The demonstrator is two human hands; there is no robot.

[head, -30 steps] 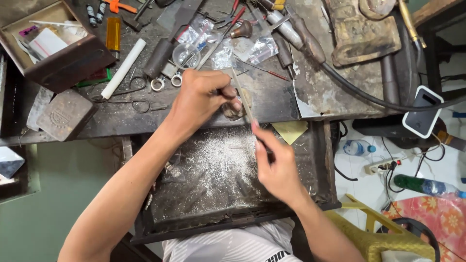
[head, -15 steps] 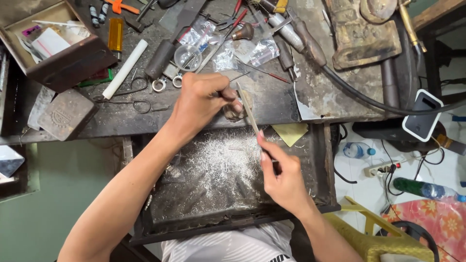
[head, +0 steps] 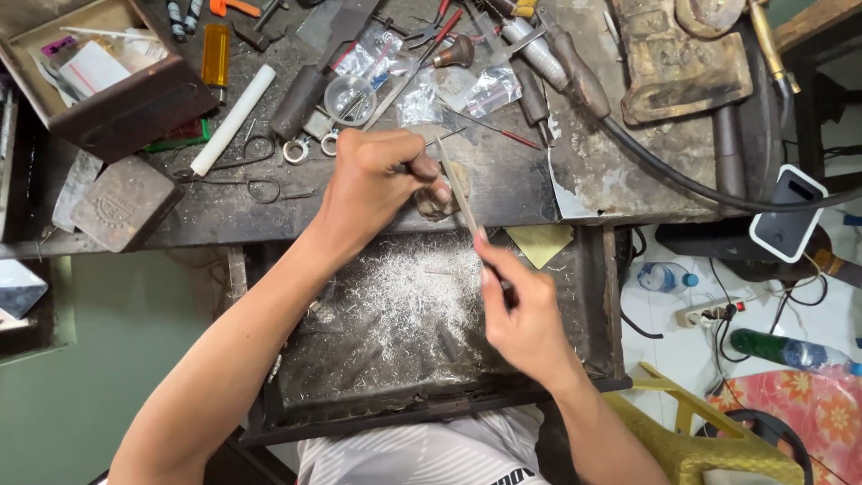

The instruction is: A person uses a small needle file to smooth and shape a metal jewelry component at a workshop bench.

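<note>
At the front edge of a cluttered workbench point(head: 224, 216), the left hand point(head: 373, 184) pinches a small metal piece point(head: 435, 205) while the right hand point(head: 521, 314) grips a slim file point(head: 458, 193) laid across it, above a tray point(head: 593, 296) dusted with filings. Too much pressure could skid the file onto the pinching fingertips.

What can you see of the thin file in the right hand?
The file is a slim, straight, pale grey metal blade. It slants from the right hand, whose fingertips pinch its lower end, up and away across the bench edge. Its middle passes over a small piece pinched in the left hand. Its handle, if any, is hidden. Pale filings lie in the tray below.
</note>
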